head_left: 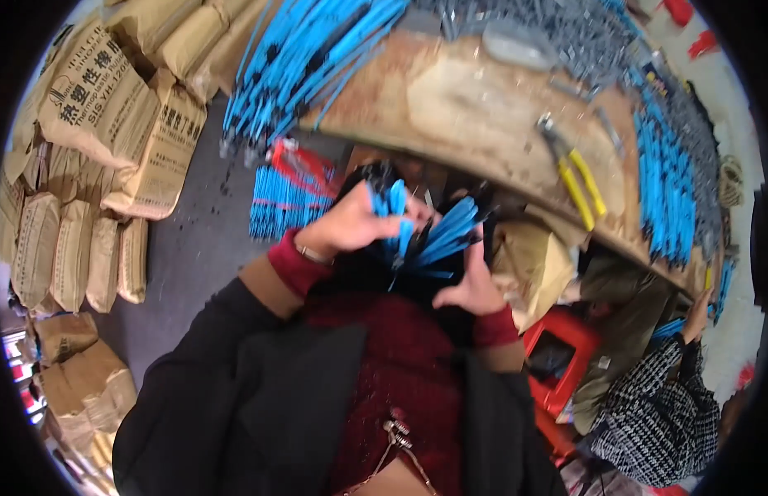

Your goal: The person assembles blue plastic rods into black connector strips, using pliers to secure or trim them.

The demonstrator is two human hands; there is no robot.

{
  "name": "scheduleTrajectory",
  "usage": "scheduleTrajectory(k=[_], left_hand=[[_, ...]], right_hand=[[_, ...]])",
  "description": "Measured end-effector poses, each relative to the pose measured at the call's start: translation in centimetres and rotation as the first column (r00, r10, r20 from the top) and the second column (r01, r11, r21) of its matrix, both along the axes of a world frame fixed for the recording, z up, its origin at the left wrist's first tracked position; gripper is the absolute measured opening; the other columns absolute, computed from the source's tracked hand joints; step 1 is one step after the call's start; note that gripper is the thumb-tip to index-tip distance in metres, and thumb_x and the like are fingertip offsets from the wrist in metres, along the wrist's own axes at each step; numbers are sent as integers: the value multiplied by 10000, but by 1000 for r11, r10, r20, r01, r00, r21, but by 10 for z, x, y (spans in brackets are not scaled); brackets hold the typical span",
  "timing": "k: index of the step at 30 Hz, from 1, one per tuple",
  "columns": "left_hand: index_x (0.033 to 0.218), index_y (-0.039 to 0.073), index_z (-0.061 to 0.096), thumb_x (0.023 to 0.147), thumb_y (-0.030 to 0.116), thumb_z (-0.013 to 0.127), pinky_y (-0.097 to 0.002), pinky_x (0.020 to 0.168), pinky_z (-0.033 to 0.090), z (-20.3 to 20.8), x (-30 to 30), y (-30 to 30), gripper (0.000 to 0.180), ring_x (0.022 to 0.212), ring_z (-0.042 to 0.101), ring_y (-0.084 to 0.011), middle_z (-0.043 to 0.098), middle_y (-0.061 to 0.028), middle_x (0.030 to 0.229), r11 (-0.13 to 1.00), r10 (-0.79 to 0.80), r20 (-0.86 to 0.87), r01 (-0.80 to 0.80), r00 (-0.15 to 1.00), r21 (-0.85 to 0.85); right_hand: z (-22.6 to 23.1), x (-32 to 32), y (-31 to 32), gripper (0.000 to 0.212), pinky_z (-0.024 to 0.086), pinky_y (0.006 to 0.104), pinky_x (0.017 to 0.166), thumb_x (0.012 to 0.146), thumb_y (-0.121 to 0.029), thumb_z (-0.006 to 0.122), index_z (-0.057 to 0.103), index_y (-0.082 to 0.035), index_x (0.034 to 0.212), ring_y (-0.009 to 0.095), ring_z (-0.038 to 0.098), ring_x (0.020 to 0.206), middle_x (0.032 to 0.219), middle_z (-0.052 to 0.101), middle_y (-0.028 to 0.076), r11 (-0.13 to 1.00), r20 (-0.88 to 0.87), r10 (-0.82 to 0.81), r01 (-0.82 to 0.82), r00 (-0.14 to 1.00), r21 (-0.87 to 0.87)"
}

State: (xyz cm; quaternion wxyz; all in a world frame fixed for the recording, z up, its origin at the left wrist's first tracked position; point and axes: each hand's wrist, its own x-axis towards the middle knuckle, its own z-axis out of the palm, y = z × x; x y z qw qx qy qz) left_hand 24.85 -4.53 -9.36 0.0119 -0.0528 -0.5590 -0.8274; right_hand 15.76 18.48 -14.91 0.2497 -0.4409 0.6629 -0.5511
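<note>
In front of my lap, my left hand [355,221] is closed round several thin blue strips [390,201] with dark ends. Fanned out toward the right is a loose bunch of similar blue strips [452,231]. My right hand [476,285] stands beside that bunch, thumb spread away and fingers pointing up along its right edge. Its other fingers are partly hidden, and I cannot tell whether they touch the strips. Dark clothing lies behind both hands.
Ahead is a wooden table [483,120] with yellow-handled pliers [576,178], heaped grey parts [566,37] and blue strip piles [309,70]. Brown paper sacks [94,107] stand left. A red stool [557,355] and a person in a checked sleeve [657,413] are at right.
</note>
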Motion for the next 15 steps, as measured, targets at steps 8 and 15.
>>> scheduleTrajectory(k=[8, 15], left_hand=[[847, 6, 576, 791, 75, 661, -333, 745, 460, 9, 3, 19, 122, 836, 579, -204, 584, -88, 818, 971, 21, -22, -26, 1000, -236], [826, 9, 590, 766, 44, 678, -279, 698, 451, 7, -1, 6, 113, 762, 558, -145, 579, -48, 789, 977, -44, 128, 69, 991, -201]], right_hand=[[1, 9, -31, 596, 449, 304, 827, 635, -75, 788, 478, 8, 1138, 166, 574, 924, 1008, 593, 93, 988, 386, -93, 134, 918, -80], [30, 11, -38, 228, 463, 260, 689, 709, -6, 713, 569, -22, 884, 99, 570, 743, 788, 608, 20, 998, 458, 25, 0, 889, -55]])
